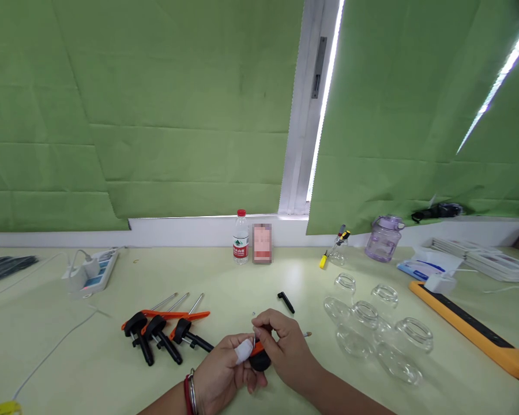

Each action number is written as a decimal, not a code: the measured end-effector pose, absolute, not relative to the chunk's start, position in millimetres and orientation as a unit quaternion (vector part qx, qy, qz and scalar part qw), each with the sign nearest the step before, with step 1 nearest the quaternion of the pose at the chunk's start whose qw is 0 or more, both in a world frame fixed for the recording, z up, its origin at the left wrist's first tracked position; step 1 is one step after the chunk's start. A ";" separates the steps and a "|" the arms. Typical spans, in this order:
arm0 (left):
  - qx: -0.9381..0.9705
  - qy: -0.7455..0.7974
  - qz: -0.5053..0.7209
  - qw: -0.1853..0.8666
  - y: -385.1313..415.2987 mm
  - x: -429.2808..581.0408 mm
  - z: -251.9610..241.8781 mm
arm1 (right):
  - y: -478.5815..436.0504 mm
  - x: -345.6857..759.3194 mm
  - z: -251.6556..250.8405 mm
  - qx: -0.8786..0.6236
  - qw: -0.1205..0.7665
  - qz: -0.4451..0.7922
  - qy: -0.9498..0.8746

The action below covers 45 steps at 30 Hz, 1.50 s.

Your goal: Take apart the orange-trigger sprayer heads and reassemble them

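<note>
A black and orange pump (pixel 258 356) sits low at the middle of the bench (pixel 90 369), held between both hands. The left hand (pixel 225 374), with a white bandage on one finger, grips it from below and the left. The right hand (pixel 281 346) pinches its top from the right; a thin rod sticks out past that hand. Just to the left lie three like pumps (pixel 164 328) side by side, rods pointing away. A small black part (pixel 286 301) lies just beyond the hands. To the right stands a cluster of clear cups (pixel 372 328). Farther back are a bottle (pixel 241 237), a screwdriver (pixel 328 253), a purple jug (pixel 384 237) and, at far left, a power strip (pixel 93 271).
</note>
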<state>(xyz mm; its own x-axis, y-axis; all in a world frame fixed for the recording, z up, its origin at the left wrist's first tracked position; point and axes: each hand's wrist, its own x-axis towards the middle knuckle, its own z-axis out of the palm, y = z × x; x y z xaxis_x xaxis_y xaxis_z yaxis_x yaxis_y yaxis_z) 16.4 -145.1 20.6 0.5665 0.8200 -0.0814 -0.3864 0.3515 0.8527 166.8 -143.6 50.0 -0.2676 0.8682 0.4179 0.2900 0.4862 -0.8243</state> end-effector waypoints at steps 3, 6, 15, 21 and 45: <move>0.418 0.257 0.388 0.780 -145.6 15.1 21.2 | -145.0 166.2 49.3 -0.404 0.437 0.319 -0.737; 0.417 0.258 0.382 0.783 -146.1 14.3 23.1 | -144.6 165.9 48.2 -0.408 0.430 0.314 -0.742; 0.394 0.274 0.394 0.784 -144.7 15.9 24.5 | -143.0 165.7 47.4 -0.418 0.424 0.294 -0.748; 0.378 0.306 0.382 0.786 -143.3 14.1 25.8 | -141.0 165.7 42.5 -0.411 0.419 0.276 -0.761; 0.361 0.356 0.395 0.766 -140.8 13.4 20.7 | -140.5 166.6 45.6 -0.398 0.359 0.281 -0.796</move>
<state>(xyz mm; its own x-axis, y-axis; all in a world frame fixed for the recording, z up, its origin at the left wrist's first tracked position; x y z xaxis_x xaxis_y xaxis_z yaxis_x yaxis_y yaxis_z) 13.4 -140.8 20.7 0.4341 0.8627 -0.2594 -0.3487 0.4264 0.8346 166.6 -140.5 45.6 -0.4252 0.8358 0.3473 0.4317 0.5245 -0.7339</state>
